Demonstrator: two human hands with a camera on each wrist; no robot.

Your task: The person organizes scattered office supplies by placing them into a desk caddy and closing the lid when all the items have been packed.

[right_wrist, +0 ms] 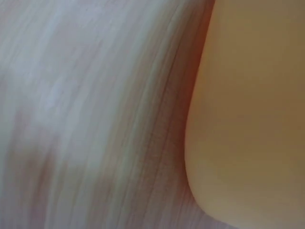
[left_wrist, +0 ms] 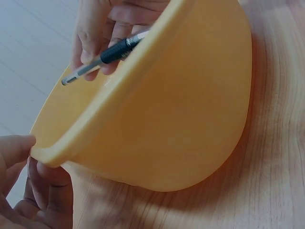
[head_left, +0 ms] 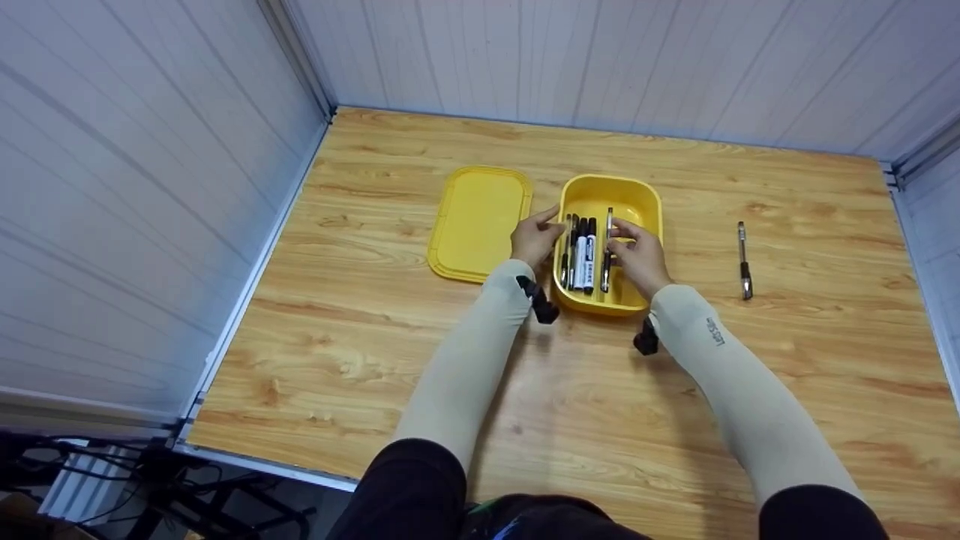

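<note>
A yellow box (head_left: 611, 196) stands uncovered, with two white-and-black markers (head_left: 586, 262) and a few dark pens (head_left: 567, 255) side by side in its left part. My left hand (head_left: 534, 238) pinches the box's left rim between thumb and fingers, as the left wrist view also shows. With my right hand (head_left: 637, 259) I hold a clear pen with a black grip (left_wrist: 114, 51), lengthwise over the box just right of the markers. The right wrist view has only the box's outer wall (right_wrist: 252, 119) and wood; the right hand is out of it.
The flat yellow lid (head_left: 484, 221) lies left of the box. Another pen with a black grip (head_left: 743, 262) lies apart on the wooden table (head_left: 360, 337) to the right. Pale panels (head_left: 480, 60) stand along the table's back and sides.
</note>
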